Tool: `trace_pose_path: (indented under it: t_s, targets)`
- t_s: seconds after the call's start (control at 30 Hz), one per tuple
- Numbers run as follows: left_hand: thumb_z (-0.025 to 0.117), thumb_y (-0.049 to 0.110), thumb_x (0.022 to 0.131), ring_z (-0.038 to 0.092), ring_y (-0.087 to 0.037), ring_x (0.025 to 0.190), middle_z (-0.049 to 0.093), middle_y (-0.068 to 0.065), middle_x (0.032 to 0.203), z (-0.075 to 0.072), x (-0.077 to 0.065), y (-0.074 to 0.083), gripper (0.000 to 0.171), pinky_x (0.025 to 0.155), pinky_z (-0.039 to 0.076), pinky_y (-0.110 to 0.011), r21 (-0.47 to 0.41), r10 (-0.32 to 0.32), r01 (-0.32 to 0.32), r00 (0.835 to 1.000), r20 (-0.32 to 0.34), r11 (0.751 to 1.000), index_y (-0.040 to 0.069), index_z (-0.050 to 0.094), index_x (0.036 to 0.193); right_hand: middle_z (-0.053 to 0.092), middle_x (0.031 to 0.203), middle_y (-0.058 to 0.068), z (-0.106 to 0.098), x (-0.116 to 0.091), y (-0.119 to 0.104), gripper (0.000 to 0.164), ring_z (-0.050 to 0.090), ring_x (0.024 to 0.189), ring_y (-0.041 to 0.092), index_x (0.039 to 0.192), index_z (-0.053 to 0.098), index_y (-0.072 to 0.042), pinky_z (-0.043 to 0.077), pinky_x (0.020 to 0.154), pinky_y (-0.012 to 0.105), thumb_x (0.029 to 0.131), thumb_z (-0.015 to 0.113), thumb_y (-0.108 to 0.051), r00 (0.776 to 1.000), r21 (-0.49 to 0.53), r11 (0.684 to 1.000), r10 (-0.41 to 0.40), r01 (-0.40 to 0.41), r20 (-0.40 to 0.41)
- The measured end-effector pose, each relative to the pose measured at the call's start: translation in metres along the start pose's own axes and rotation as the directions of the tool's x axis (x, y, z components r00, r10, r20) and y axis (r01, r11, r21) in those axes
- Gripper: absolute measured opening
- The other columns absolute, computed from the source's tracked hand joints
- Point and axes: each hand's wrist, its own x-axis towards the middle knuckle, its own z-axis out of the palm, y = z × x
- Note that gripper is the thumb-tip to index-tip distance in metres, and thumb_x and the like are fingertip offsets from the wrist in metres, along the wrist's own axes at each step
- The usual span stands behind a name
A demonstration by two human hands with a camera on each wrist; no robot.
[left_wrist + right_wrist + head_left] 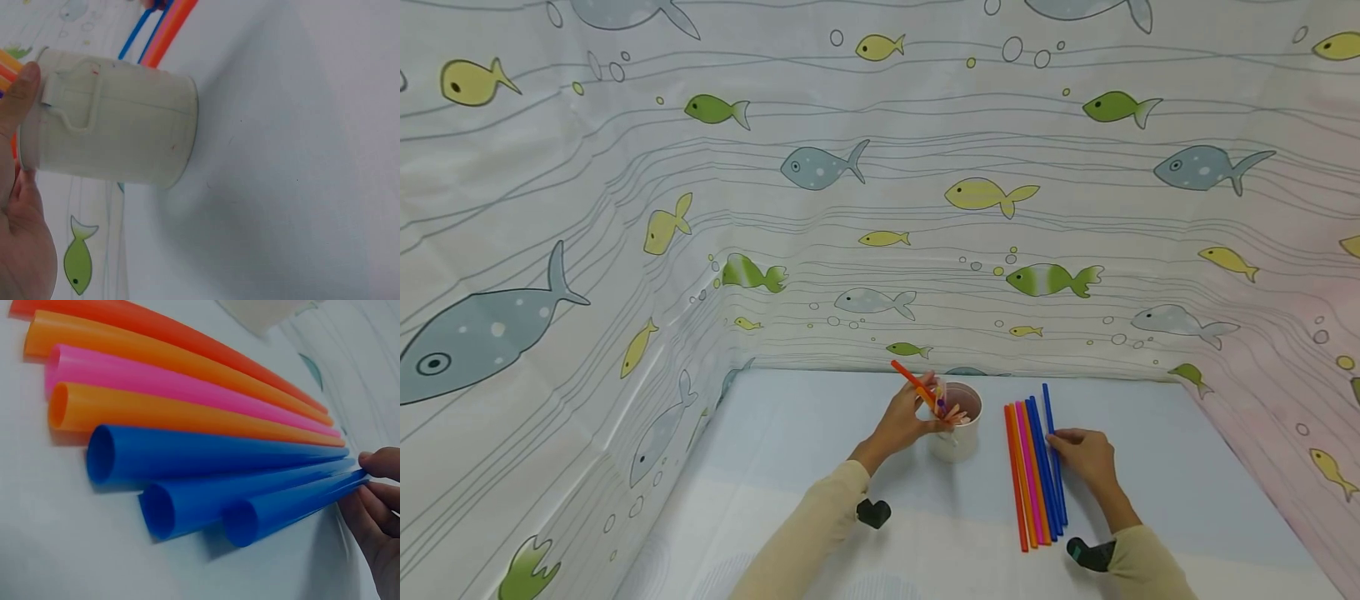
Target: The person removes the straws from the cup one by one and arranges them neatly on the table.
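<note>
Left hand (pixel 904 423) is gripping orange straws (pixel 913 383) at the mouth of the cup (pixel 955 447), probably steadying them; right hand (pixel 1092 458) is pinching the outermost blue straw (pixel 1058 478), likely aligning its row.

A table (pixel 1195 467) stretched out under a smooth covering, pale blue across its far part and whiter nearer the person, with faint hatched rounds along the near edge. Near its far edge stood an upright cream mug (pixel 953 446). To the mug's right, straws lay lengthwise side by side: red (pixel 187 334), orange (pixel 137 348), pink (pixel 144 379), another orange and blue ones. Whether the outermost blue straw (pixel 281 509) rested fully on the surface was unclear.
</note>
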Motion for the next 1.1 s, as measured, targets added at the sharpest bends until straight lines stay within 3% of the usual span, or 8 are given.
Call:
trace_pose_path:
  t_s: [0.2, 0.4, 0.77, 1.1]
  targets:
    - [0.081, 0.021, 0.078, 0.041, -0.018, 0.136, 0.046, -0.002, 0.147, 0.000, 0.000, 0.001, 0.089, 0.108, 0.039, -0.031, 0.009, -0.005, 0.005, 1.000, -0.001, 1.000, 0.017, 0.033, 0.153, 0.069, 0.100, 0.026, 0.000, 0.000, 0.001, 0.042, 0.065, 0.092, 0.039, 0.107, 0.069, 0.010, 0.058, 0.078, 0.048, 0.090, 0.070, -0.028, 1.000, -0.024, 0.999, -0.026, 0.026, -0.003]
    - [0.081, 0.023, 0.078, 0.040, -0.019, 0.138, 0.044, -0.002, 0.149, -0.001, 0.000, 0.003, 0.089, 0.108, 0.039, -0.034, 0.010, -0.019, 0.019, 1.000, 0.000, 1.000, 0.018, 0.034, 0.153, 0.069, 0.096, 0.025, -0.002, -0.002, -0.002, 0.039, 0.067, 0.084, 0.034, 0.105, 0.069, 0.011, 0.060, 0.068, 0.038, 0.090, 0.071, -0.024, 0.999, -0.036, 0.998, -0.044, 0.044, 0.000]
    - [0.081, 0.021, 0.078, 0.041, -0.018, 0.136, 0.045, -0.002, 0.147, 0.000, 0.000, 0.002, 0.088, 0.108, 0.039, -0.033, 0.006, -0.019, 0.019, 1.000, 0.002, 1.000, 0.016, 0.034, 0.152, 0.069, 0.093, 0.025, -0.001, -0.007, -0.003, 0.037, 0.069, 0.077, 0.029, 0.105, 0.067, 0.012, 0.060, 0.070, 0.041, 0.088, 0.073, -0.021, 0.999, -0.055, 0.998, -0.041, 0.042, 0.016]
    - [0.081, 0.021, 0.078, 0.041, -0.018, 0.137, 0.044, -0.002, 0.148, -0.001, -0.001, 0.003, 0.089, 0.108, 0.039, -0.030, 0.013, -0.011, 0.011, 1.000, 0.006, 1.000, 0.016, 0.033, 0.153, 0.068, 0.095, 0.027, -0.001, -0.010, 0.003, 0.038, 0.070, 0.076, 0.029, 0.107, 0.066, 0.013, 0.059, 0.060, 0.030, 0.090, 0.072, -0.021, 0.999, -0.025, 0.999, -0.041, 0.042, 0.020]
